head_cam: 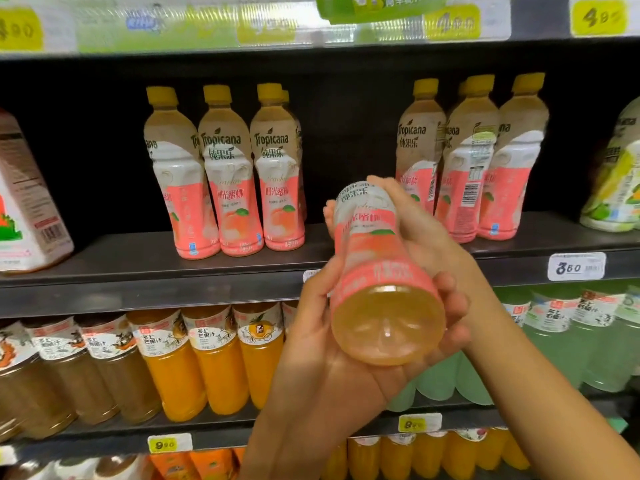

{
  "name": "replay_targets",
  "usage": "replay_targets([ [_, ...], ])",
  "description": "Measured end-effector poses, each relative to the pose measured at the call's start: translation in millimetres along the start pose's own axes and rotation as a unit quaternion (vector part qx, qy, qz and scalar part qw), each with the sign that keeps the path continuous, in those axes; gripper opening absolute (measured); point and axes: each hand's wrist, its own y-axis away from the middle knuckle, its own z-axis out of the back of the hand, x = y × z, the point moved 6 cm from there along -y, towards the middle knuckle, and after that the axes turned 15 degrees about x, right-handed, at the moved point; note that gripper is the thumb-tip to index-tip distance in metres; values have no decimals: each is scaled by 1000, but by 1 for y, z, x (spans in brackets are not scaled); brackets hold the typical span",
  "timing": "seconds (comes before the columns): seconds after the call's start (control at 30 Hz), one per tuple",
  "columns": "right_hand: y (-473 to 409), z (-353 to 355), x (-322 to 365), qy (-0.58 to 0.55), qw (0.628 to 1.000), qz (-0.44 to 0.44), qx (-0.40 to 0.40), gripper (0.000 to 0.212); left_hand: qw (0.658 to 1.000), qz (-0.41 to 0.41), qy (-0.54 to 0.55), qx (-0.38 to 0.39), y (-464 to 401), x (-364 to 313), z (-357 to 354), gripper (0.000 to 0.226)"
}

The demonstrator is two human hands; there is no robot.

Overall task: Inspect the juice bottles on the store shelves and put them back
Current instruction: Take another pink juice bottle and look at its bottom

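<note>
Head: dark store shelf (145, 261) w/ juice bottles (239, 174).

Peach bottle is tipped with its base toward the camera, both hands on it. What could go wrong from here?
1. The peach bottle lies tilted, with the left hand cradling its base and the right hand around its body; a loosened grip might drop it.
2. The shelf gap sits between standing Tropicana bottles; returning it carelessly could topple neighbours.

Seven peach juice bottles (231, 174) show, one held; two hands (322, 344); four yellow price tags (169, 444).
</note>
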Motion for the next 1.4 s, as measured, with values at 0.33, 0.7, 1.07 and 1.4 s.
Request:
replay_targets([
  [0.33,9,-9,47,128,976,163,64,34,961,41,-266,-66,-4,-13,35,60],
  [0.7,31,-12,49,333,915,206,100,25,840,6,-516,-169,-15,-23,56,48],
  [1.07,60,-16,59,386,827,308,270,35,764,-77,-624,-148,-43,-45,58,57],
  [1.4,67,-10,62,383,824,298,293,35,754,-40,-648,-104,-54,-53,64,58],
])
